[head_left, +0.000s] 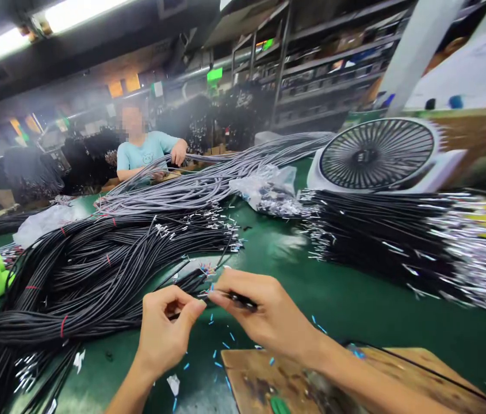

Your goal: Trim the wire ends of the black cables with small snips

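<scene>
My left hand (167,330) is closed, thumb and forefinger pinched together, with a stretch of black cable (174,315) showing in the gap of the fingers. Close by on the right, my right hand (264,305) is closed around a thin black object (243,300); its kind is hidden by the fingers. A bit of blue wire (212,287) shows at the right fingertips. Just behind the hands, cable ends with coloured wires (206,269) lie on the green table (277,247). Short blue clippings (218,364) are scattered below the hands.
Bundles of black cable (96,253) fill the left, grey cables (191,187) behind. On the right lie more black cables (367,236) under a fan (376,155). A worn wooden board (247,374) lies in front. Across the table, a person (148,149) handles grey cables.
</scene>
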`<state>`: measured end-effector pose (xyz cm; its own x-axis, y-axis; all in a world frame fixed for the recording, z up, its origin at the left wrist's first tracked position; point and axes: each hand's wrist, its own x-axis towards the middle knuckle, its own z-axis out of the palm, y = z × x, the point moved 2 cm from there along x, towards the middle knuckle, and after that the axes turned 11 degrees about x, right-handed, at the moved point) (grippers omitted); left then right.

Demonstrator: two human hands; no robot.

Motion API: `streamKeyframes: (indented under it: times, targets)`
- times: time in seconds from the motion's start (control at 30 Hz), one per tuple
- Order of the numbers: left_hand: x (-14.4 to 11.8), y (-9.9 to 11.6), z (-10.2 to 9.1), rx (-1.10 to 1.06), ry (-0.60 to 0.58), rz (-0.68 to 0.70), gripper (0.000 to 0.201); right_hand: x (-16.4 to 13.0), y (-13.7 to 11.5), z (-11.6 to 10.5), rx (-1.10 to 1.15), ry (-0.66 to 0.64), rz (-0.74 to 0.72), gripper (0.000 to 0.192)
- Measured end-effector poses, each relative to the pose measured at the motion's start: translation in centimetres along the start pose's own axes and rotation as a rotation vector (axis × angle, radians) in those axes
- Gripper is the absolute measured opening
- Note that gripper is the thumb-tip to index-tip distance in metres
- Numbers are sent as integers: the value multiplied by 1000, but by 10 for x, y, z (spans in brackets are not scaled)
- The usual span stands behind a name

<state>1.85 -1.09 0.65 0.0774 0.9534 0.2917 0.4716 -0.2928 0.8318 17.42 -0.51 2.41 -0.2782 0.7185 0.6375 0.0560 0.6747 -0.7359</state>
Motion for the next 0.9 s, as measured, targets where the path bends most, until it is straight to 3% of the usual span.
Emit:
streamKeyframes:
  times: [0.13, 0.2, 0.27, 0.4, 0.43, 0.47, 0.63, 0.8, 0.9]
  targets:
    - [4, 3, -1, -66, -182, -4, 23, -3, 7, 9, 420, -117, 272, 47]
    - [5, 4, -1, -73, -202, 1, 23, -3, 9, 8, 504, -117, 350, 49]
    - [4, 3, -2, -40, -127, 8, 21, -2, 10, 2, 425, 35, 348, 47]
    - [1, -1, 1, -22, 33, -23, 19, 0, 13, -19, 329, 551, 306, 43]
    - [0, -2, 1, -35, 54, -40, 19, 0, 13, -22, 303, 622, 283, 41]
    - [0, -3, 2, -49, 64, -55, 20, 1, 12, -23, 245, 623, 257, 39]
    - [0, -4, 2, -84, 47, -67, 20, 2, 6, -7, 43, 135, 198, 31]
    - [-2, -2, 2, -79, 18, -51, 19, -2, 2, -2, -73, 88, 119, 33]
    - [-3, -2, 2, -72, 14, -50, 19, -3, -1, -2, -113, 75, 57, 24]
